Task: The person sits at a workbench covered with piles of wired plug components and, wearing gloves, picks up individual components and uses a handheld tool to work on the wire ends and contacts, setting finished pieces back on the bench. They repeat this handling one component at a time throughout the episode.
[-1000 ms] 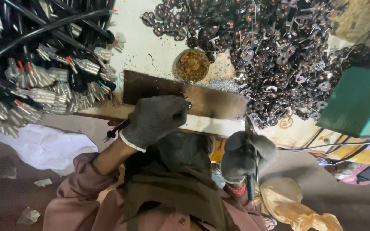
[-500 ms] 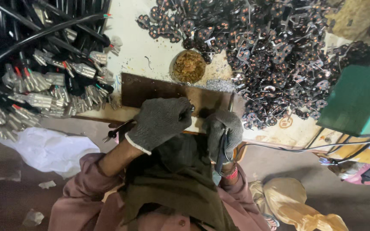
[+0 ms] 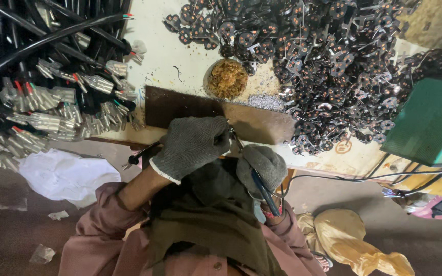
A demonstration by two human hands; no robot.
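At the far left, a heap of black cables [image 3: 37, 56] with silver metal ends and red-tipped wires lies across the surface [image 3: 180, 61]. Below it, a white cloth [image 3: 67, 176] rests on the floor.

The left hand [image 3: 193, 145], in a grey knit glove, is curled into a closed grip at the near edge of the surface. A thin dark tool [image 3: 141, 156] with small metal jaws sticks out to the left from under the glove; whether the hand grips it cannot be told. A small metal piece [image 3: 234, 137] shows at the fingertips, between the two hands; its shape is too small to make out.

Just beyond the hands lies a flat brown board [image 3: 216, 112], long and dull, with pale metal shavings [image 3: 264, 101] on its far edge. A round tin of amber paste [image 3: 227, 78] stands behind it.

The right hand [image 3: 263, 164], also gloved in grey, is closed around a blue-handled tool [image 3: 264, 191] whose handle points back toward the person. The hands are nearly touching.

Further right, a large pile of small dark round parts with metal tabs [image 3: 333, 61] covers the surface. A green box [image 3: 431, 122] sits at the right edge, and a yellow bag [image 3: 354, 240] lies on the floor below.
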